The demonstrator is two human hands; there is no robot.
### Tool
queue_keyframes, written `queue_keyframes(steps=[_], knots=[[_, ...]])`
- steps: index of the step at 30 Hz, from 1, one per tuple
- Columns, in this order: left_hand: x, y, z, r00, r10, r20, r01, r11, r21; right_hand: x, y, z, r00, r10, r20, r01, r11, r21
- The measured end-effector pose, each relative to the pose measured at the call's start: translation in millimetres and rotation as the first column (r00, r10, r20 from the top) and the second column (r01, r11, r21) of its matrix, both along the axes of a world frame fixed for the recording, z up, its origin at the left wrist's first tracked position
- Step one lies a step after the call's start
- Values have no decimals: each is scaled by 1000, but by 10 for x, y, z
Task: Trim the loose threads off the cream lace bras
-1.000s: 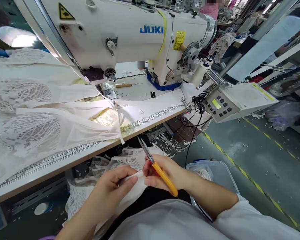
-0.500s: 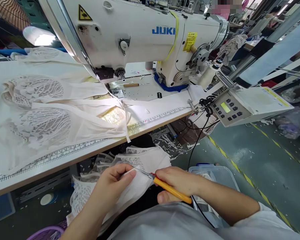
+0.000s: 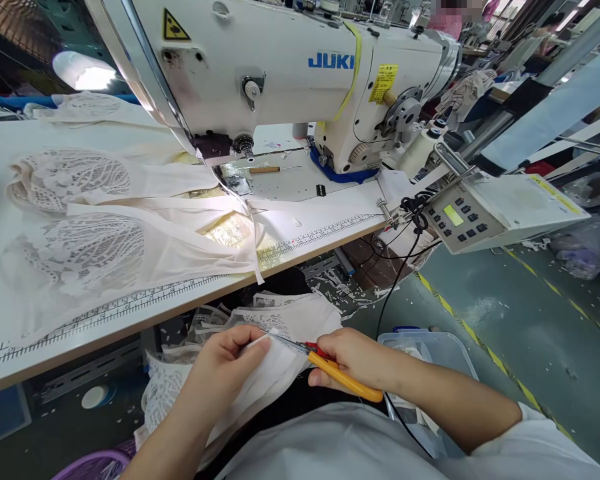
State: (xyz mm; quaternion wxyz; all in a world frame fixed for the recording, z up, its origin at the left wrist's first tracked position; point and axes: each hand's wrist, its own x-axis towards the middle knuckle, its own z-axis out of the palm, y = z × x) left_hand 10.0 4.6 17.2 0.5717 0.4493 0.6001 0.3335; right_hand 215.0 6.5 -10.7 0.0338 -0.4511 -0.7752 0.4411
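Note:
My left hand [image 3: 230, 363] is closed in a pinch on the edge of a white fabric piece [image 3: 283, 370] below the table edge. In my right hand [image 3: 350, 363] is a pair of scissors [image 3: 345, 379] with orange and red handles. Their metal blades point left and lie at the fabric edge, close to my left fingertips. The blade tips are hard to make out there. More white lace pieces [image 3: 165, 390] hang under and beside my left hand.
A white sewing machine [image 3: 280, 80] stands on the table [image 3: 320, 233], which has a printed ruler along its front. White lace garments [image 3: 90, 247] lie on its left side. A control box [image 3: 460, 220], black cables and a clear plastic bin [image 3: 455, 347] are at the right. A purple basket [image 3: 93, 460] stands lower left.
More of the red handle shows now, and the orange handle has tipped slightly apart from it. My left hand keeps its pinch, nearly unmoved. The view has shifted a little.

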Motion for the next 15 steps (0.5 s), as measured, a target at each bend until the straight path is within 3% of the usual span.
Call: queue_keyframes(steps=[4,7,11,15], knots=[[-43,25,-30,998,-44,-48,45,999,13,-11,5,-41,987,-138,-84,137,990,-12],[-58,35,-56,995,-74,-67,76,997,21,-81,22,21,944,-232,-235,247,968,37],[-64,41,-89,992,-106,-67,110,992,67,-253,32,118,884,-196,-424,270,955,122],[-62,48,-83,985,-125,-121,141,981,136,-407,39,82,889,-183,-420,278,944,178]])
